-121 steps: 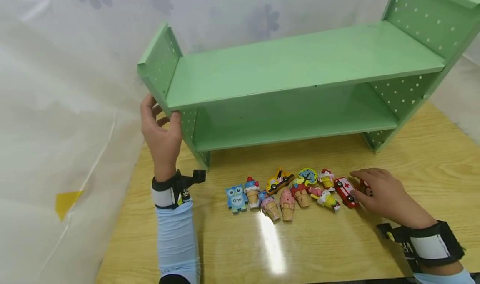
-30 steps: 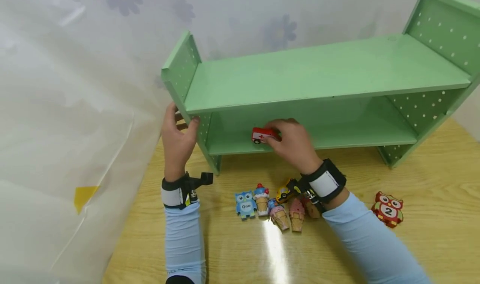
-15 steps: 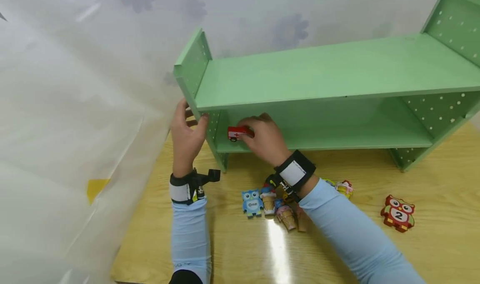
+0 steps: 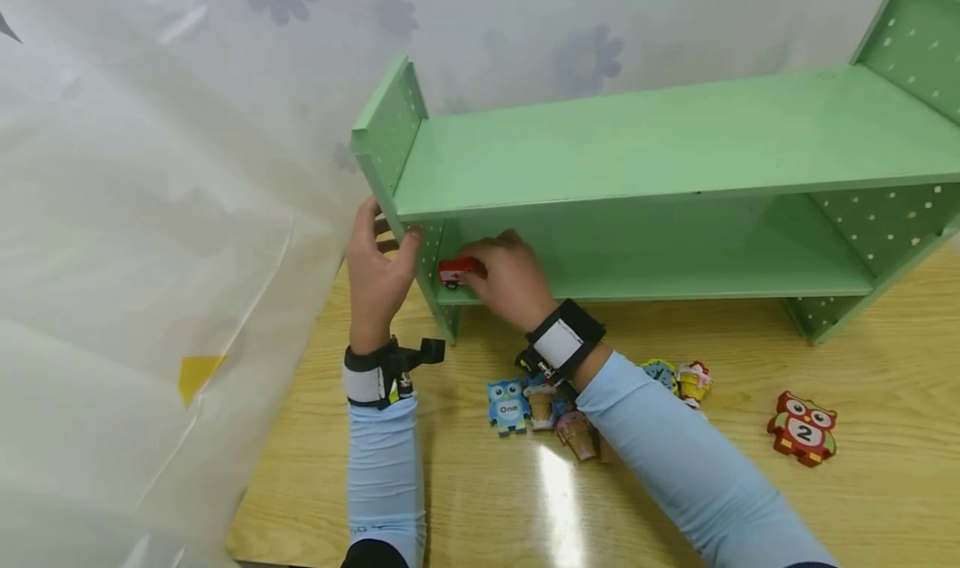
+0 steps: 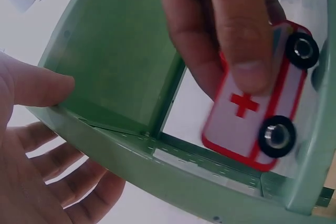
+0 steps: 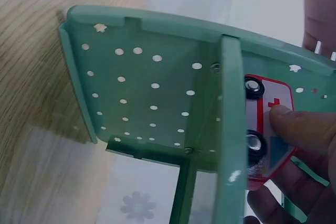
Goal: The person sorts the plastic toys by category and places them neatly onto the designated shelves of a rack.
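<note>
My right hand pinches a red-and-white toy ambulance with a red cross and black wheels, thumb on its side. The ambulance is inside the lower level of a green two-tier shelf, close to its left side panel and low over the lower board. In the right wrist view the ambulance's wheels face the board, right by its edge. My left hand holds the shelf's left side panel, thumb on the inner side and fingers outside. An owl block marked "One" lies on the table below.
Ice-cream cone toys lie beside the blue owl, partly hidden by my right forearm. Right of it are a tree block and a cupcake-like toy. A red owl marked 2 lies farther right on the wooden table.
My right hand took the ambulance from the table into the lower level, then leftward toward the side panel. The left hand stays on the panel. The head view has shifted.
</note>
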### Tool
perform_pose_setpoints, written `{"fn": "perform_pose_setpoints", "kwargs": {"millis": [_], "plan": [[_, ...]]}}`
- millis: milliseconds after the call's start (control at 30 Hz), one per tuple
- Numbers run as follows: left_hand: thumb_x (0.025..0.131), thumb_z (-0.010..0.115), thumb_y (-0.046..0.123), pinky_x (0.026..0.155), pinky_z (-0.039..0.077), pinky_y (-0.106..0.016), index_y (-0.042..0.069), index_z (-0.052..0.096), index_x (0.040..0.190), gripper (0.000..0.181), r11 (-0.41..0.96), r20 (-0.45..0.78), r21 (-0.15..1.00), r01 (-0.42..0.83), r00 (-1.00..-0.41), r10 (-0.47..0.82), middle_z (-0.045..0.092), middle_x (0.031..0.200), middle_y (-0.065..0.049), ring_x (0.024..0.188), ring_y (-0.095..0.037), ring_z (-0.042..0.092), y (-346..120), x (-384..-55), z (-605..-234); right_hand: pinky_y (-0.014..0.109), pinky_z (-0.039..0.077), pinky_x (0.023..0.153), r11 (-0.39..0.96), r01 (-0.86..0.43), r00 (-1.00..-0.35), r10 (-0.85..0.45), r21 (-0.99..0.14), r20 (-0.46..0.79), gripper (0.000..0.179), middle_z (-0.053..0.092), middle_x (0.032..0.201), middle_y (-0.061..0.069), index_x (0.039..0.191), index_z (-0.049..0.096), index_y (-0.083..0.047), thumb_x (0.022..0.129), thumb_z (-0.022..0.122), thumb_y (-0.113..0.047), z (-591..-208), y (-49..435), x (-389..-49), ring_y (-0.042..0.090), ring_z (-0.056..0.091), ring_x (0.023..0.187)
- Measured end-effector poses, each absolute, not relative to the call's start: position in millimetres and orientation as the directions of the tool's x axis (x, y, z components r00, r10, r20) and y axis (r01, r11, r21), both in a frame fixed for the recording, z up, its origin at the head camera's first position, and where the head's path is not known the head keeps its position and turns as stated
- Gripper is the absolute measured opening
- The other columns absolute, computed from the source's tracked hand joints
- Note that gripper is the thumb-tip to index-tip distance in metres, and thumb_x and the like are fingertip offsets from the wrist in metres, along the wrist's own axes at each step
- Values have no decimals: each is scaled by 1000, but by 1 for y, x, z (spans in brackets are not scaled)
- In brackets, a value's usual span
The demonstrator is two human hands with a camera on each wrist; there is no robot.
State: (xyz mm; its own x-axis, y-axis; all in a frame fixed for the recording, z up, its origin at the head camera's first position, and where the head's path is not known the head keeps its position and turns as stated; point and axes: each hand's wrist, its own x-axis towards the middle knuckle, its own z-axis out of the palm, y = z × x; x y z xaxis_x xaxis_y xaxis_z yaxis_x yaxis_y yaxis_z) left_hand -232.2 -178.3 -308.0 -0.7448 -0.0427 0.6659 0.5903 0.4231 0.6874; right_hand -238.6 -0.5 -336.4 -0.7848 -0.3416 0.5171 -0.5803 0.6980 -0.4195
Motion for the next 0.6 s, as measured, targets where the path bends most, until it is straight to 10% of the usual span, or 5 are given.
{"fn": "perform_pose_setpoints", "kwargs": {"millis": [600], "plan": [[93,61,13,81,55,-42,9,50,142,51,404,675,683,609,-737,-29,58,133,-14,107,-27,63,-176,-229,-304,41,48,91,700,-561,-810,-352,-442,470,26,76,108,7,114,74,-12,91,71,-22,-335,3,-230,25,66,95]]}}
